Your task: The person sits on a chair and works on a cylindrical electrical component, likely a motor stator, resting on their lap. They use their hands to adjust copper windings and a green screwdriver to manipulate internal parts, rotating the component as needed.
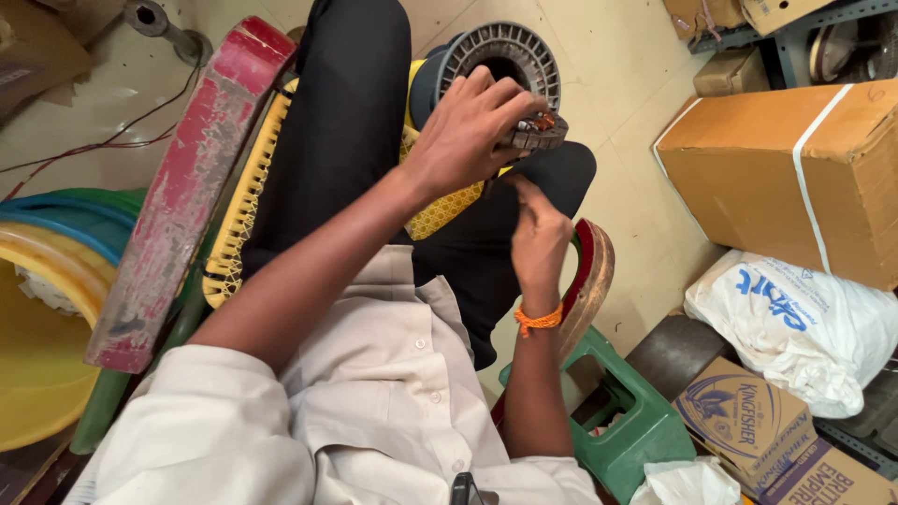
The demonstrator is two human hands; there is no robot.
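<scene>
Seated person works a small wound motor core (pixel 537 132) over the lap

Left hand (pixel 468 131) fingers closed around core, far of the knee; right hand (pixel 538 238) pinches beneath, contents unclear; a loose grip could drop it onto the floor (pixel 636 187).

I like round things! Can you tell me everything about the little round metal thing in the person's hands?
The small round part looks like dark grey metal made of stacked thin plates, with ridged sides and reddish copper wire on top. The left hand grips it from above, over the lap. The right hand reaches up to its underside. A grey plastic spool lies behind it.
</scene>
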